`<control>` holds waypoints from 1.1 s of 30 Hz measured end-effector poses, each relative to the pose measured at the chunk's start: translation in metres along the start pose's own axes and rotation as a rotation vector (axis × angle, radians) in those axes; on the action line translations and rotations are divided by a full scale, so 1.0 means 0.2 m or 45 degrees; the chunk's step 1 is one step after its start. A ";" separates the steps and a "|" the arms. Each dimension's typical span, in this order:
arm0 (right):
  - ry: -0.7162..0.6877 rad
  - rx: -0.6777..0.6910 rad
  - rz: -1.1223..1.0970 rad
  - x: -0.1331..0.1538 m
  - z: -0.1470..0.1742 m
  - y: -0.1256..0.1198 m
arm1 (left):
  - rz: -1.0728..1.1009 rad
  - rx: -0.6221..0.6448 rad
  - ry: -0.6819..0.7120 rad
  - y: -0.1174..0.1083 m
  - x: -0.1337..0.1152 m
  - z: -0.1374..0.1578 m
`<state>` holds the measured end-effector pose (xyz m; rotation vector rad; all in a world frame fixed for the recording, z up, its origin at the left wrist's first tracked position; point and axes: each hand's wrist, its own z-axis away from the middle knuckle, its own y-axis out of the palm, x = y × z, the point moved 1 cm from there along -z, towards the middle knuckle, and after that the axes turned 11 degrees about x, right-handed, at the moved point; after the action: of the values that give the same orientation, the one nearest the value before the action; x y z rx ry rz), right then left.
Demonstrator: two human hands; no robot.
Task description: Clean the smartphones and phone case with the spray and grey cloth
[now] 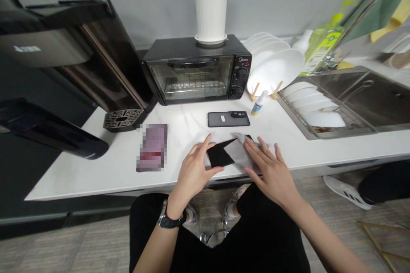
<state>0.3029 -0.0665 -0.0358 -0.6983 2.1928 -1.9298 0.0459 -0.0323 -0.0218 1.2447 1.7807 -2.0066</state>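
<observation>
A dark flat phone [220, 154] lies near the counter's front edge, partly covered by a thin light grey cloth [236, 150]. My left hand [194, 165] grips the phone's left end, thumb on the near side and fingers on the far side. Over the right end, my right hand [268, 167] presses the cloth down with its fingers stretched and spread; the cloth under the palm is hidden. Just behind lies a grey phone [228, 119], camera side up. A small spray bottle [259, 103] stands to its right. Farther left is a purple, pixelated rectangular item [152, 148].
A black toaster oven [198, 74] stands at the back, bearing a white utensil pot [210, 10]. On the left are a tall dispenser [105, 55] and a dark bottle [54, 130]. Plates [272, 72] and a sink [378, 94] occupy the right. Another person's shoe [346, 191] is on the floor.
</observation>
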 end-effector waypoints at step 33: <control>0.006 -0.038 0.006 0.05 -0.05 0.04 | -0.044 -0.030 0.007 -0.01 0.04 -0.01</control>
<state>0.2888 -0.0612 -0.0400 -0.6934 2.2285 -1.9015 0.0408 -0.0272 -0.0251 1.2219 1.8356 -1.9961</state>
